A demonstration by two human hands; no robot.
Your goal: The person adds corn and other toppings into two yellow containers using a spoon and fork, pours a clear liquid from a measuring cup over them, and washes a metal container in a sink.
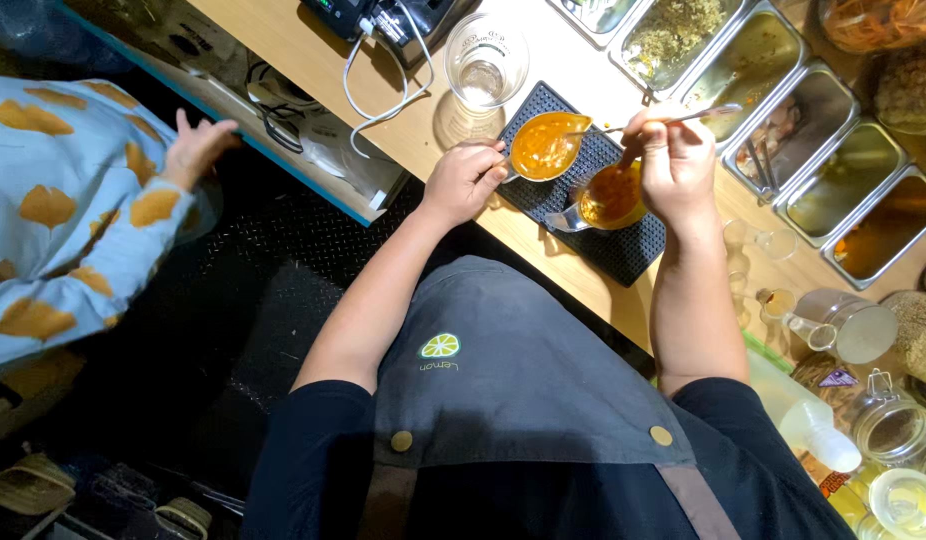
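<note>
My left hand grips a small metal cup full of orange liquid, held over a black ribbed mat on the wooden counter. My right hand holds a long metal spoon above a second metal cup of orange liquid that stands on the mat. The spoon's lower end is hidden behind my fingers.
An empty clear glass stands behind the mat. Several steel trays of ingredients line the counter's far side. Jars and bottles crowd the right. Another person's hand in a blue patterned sleeve reaches to a shelf at the left.
</note>
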